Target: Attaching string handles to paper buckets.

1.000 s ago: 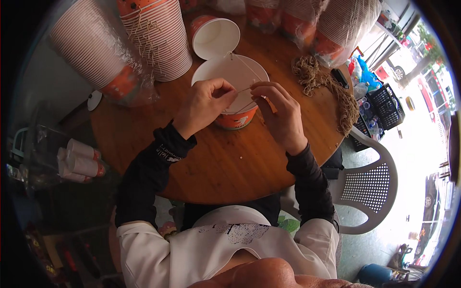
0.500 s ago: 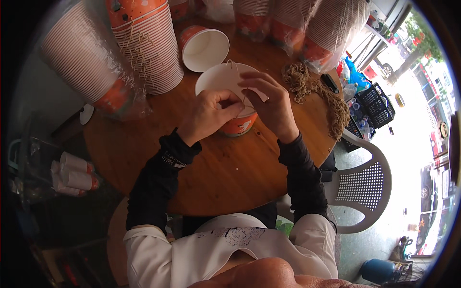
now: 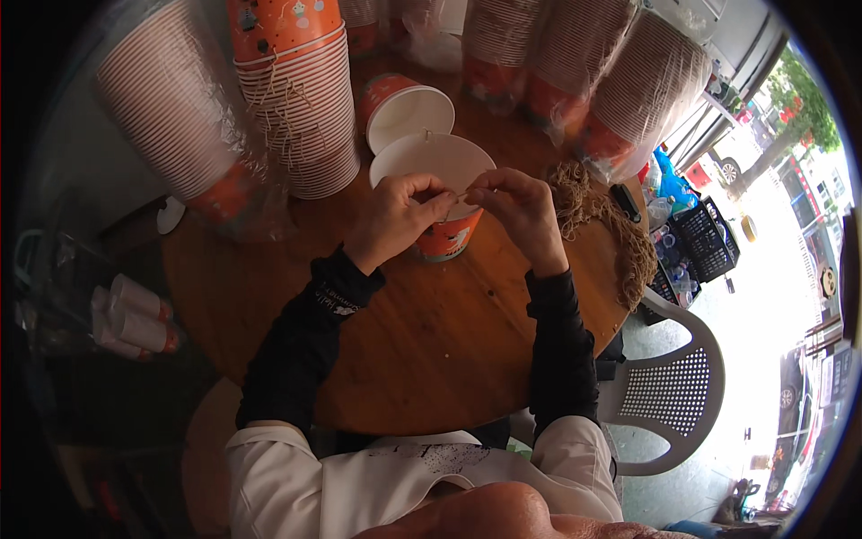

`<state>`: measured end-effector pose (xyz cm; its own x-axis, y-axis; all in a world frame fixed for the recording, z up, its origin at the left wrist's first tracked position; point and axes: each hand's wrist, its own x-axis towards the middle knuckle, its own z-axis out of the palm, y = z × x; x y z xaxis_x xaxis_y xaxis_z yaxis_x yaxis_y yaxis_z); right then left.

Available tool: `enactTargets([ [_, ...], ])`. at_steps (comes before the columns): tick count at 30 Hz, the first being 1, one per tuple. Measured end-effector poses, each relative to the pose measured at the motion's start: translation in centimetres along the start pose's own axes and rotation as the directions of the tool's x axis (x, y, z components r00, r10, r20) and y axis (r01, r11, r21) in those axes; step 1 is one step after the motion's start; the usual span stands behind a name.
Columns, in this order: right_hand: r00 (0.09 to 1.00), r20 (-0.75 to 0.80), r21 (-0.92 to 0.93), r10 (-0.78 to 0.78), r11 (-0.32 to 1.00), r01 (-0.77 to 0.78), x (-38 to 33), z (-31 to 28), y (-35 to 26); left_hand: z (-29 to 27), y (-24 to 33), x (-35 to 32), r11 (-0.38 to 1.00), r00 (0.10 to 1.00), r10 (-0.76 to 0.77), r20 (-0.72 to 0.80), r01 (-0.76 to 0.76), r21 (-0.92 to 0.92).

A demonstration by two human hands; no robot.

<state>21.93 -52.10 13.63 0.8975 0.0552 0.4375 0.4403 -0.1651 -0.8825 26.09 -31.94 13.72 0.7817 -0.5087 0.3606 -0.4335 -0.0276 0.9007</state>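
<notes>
Hovering over a wooden table (image 3: 422, 359), chair (image 3: 666, 392) nearby, both hands (image 3: 391, 216) (image 3: 528, 216) pinch string (image 3: 461, 196) between fingers (image 3: 436, 206).

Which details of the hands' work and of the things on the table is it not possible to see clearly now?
All in the head view:
- Thin beige string between left hand and right hand: too fine to tell if knotted.
- Round orange-and-white paper bucket: front rim partly covered by both hands.
- Tall stack of orange-and-white paper buckets: top cut off by the upper edge.
- Small dark object: too small to identify.

dim left; daylight glare whitens the floor (image 3: 752, 359) at right.
</notes>
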Motion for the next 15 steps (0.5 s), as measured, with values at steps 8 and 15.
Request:
enactTargets([
  [8,0.996,-0.092,0.164,0.022,0.986,-0.007,0.4,0.1,1.1,0.2,-0.9,0.0,0.996,0.998,-0.056,0.033,0.058,-0.062],
  [15,0.944,-0.328,0.260,-0.029,0.958,0.120,-0.5,1.3,1.5,-0.3,-0.2,0.0,0.983,0.999,-0.047,-0.006,0.048,0.177],
])
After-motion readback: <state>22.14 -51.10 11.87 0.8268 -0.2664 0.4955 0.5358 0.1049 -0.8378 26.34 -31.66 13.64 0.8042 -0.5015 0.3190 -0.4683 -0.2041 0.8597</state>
